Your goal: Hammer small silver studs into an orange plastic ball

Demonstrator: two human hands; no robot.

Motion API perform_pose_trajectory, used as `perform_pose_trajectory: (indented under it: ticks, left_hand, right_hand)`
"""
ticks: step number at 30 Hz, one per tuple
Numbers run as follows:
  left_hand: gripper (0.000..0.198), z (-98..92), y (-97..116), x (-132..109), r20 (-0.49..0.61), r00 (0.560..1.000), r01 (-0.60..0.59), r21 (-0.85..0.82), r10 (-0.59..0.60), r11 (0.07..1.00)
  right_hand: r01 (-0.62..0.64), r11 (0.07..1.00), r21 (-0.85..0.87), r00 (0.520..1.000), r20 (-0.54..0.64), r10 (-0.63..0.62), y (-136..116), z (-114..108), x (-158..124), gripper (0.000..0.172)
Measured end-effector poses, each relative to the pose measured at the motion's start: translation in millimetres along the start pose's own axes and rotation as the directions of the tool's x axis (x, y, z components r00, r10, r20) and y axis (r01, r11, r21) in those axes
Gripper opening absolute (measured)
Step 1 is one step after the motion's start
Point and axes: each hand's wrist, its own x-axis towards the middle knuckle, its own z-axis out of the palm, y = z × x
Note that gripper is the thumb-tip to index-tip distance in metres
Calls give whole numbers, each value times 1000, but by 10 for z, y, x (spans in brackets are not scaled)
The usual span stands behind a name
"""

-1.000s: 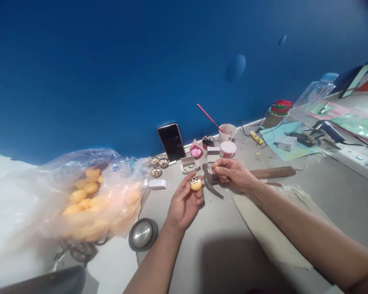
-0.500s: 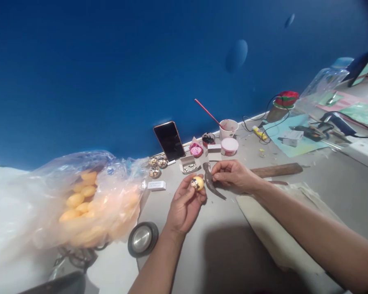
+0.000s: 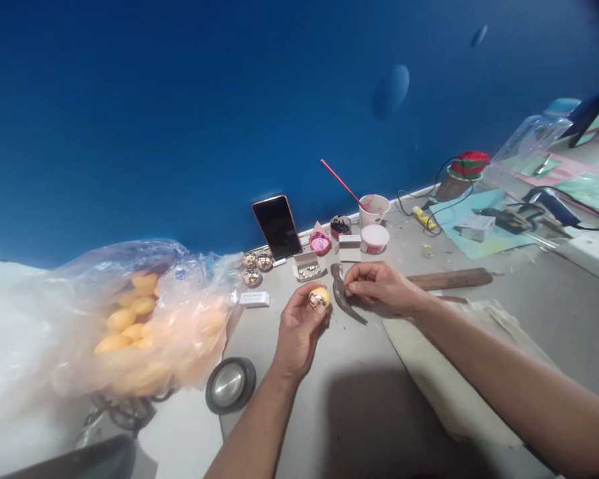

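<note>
My left hand (image 3: 302, 326) is closed around a yellow plastic egg (image 3: 320, 297) with dark and silvery pieces on its side. Just right of the egg lies a claw hammer (image 3: 343, 293), its wooden handle passing beneath my right forearm. Beside the hammer's head, the thumb and fingertips of my right hand (image 3: 377, 287) are pinched together; whatever they hold is too small to make out. Behind the egg sits an open small box (image 3: 309, 267) with little shiny pieces inside. Several patterned eggs (image 3: 252, 277) rest to the left of that box.
At left is a clear bag of yellow eggs (image 3: 122, 319), with a round metal-centred lid (image 3: 229, 386) in front. A phone (image 3: 277, 226) leans against the wall. A paper cup (image 3: 374, 209) and tubs stand behind; cloth (image 3: 444, 379) lies under my right forearm.
My left hand has turned the egg, so more of its silvery pieces face me. My right hand stays pinched beside the hammer head. The view has shifted slightly.
</note>
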Motion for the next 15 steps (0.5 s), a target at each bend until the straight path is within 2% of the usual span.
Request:
perform_pose_trajectory:
  ticks: [3,8,15]
  left_hand:
    - [50,13,-2,-17,-21,999,-41,83,43,996]
    - [43,42,23,-41,-31,996,-77,222,86,972]
    - [39,56,47,-47,-30,992,-105,294,119,950]
  right_hand:
    - [-3,1000,-25,1000,12,4,-19,-5,2,34]
    - [1,1000,-26,1000,17,-1,5,-22,5,35]
    - [5,1000,-24,1000,20,-4,1,-13,1,34]
